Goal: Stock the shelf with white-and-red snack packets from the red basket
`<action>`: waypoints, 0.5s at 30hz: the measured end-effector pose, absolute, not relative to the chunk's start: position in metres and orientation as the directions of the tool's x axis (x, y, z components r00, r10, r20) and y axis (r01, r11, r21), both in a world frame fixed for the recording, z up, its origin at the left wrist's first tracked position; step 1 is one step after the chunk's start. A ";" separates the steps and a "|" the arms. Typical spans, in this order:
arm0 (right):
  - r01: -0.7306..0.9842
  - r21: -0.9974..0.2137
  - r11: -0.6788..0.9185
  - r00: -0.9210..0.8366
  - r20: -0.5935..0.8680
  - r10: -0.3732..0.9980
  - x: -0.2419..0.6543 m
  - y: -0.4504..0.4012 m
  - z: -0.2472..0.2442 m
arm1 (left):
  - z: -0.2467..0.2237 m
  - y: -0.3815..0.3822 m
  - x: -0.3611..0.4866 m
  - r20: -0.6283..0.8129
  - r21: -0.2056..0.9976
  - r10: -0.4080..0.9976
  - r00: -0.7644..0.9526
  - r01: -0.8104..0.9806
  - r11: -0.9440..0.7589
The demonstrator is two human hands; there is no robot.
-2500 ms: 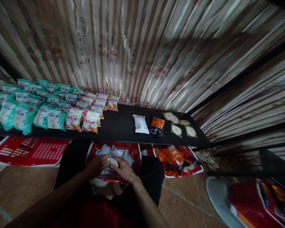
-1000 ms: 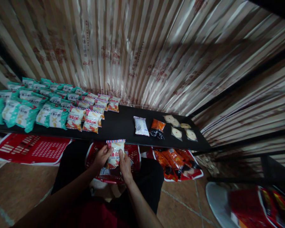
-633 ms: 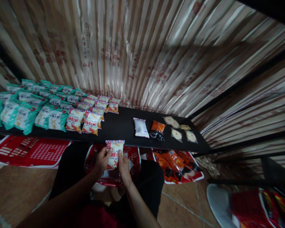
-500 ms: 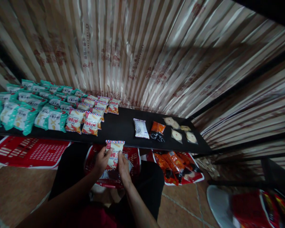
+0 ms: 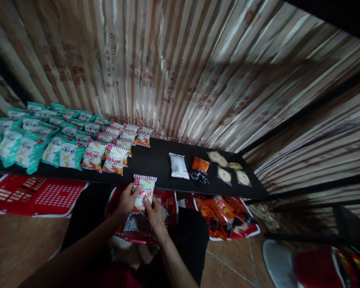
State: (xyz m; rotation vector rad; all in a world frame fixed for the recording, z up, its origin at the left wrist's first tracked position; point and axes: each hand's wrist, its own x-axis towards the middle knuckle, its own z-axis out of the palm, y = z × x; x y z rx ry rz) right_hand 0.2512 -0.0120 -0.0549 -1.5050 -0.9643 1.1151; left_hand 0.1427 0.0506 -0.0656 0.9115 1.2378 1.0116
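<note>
A cream snack bag [image 5: 144, 187] with a striped top edge and red print is upright in front of me, above a red basket [image 5: 171, 208] between my knees. My left hand [image 5: 128, 201] grips the bag's left side, thumb on its front. At its lower right, my right hand [image 5: 154, 211] has thumb and fingers closed on the bag. Matching cream bags [image 5: 114, 159] stand in rows on the black shelf [image 5: 151, 164] ahead, beside rows of green snack bags [image 5: 71, 154]. Further bags in the basket are partly hidden by my hands.
On the shelf's right lie a white bag [image 5: 179, 166], an orange-and-black bag [image 5: 199, 169] and several round pale packets [image 5: 224, 175]. Below stand a red basket of orange bags [image 5: 223, 210] and another red basket [image 5: 60, 196] at left. A striped curtain [image 5: 168, 72] hangs behind.
My right hand has shifted slightly left and down on the bag, uncovering more of its right side. The bag stays between both hands. The view has tilted a little.
</note>
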 end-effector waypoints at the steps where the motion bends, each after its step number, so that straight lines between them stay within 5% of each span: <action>1: 0.050 -0.979 -0.197 0.283 -0.176 0.943 0.252 -0.011 -0.055 | -0.066 0.052 0.143 -0.296 0.948 0.953 0.068 -0.103 0.302; 15: 0.113 -0.968 -0.225 0.385 -0.167 0.908 0.268 0.022 -0.053 | -0.071 0.058 0.147 -0.264 0.937 0.941 0.212 -0.177 0.302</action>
